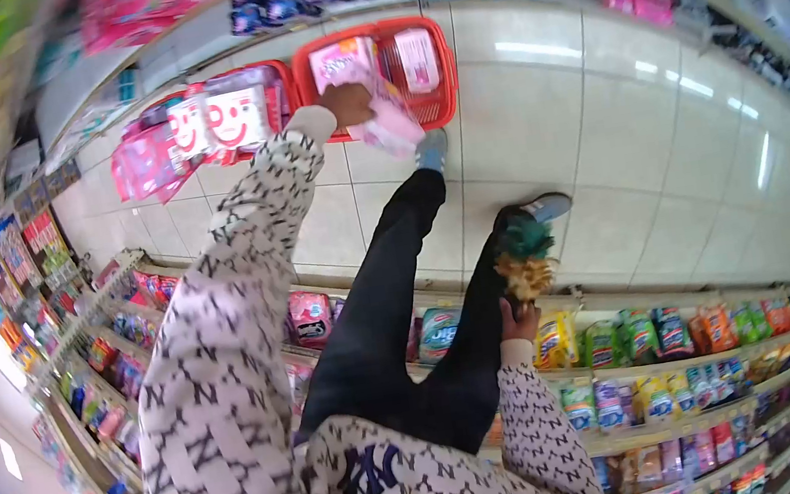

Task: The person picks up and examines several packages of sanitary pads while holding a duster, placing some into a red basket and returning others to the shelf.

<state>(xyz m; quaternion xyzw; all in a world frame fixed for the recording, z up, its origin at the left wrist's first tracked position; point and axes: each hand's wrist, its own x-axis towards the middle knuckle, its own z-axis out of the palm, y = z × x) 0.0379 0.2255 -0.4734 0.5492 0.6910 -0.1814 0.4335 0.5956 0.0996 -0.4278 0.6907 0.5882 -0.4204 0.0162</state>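
The right hand (519, 318) seems to grip a fluffy green and tan duster (526, 257), right by its fingers. Farther off, the left hand (348, 105) pinches a pale pink pack (393, 128). It looks soft and shiny, but blurry. Just past that hand, a red basket (447, 68) holds more packs (417, 60).

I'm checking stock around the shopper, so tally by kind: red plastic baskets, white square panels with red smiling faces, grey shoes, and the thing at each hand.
Red plastic baskets: 2
White square panels with red smiling faces: 2
Grey shoes: 2
Pink plastic pack in left hand: 1
Green-and-tan tufted item at right hand: 1
Total: 8
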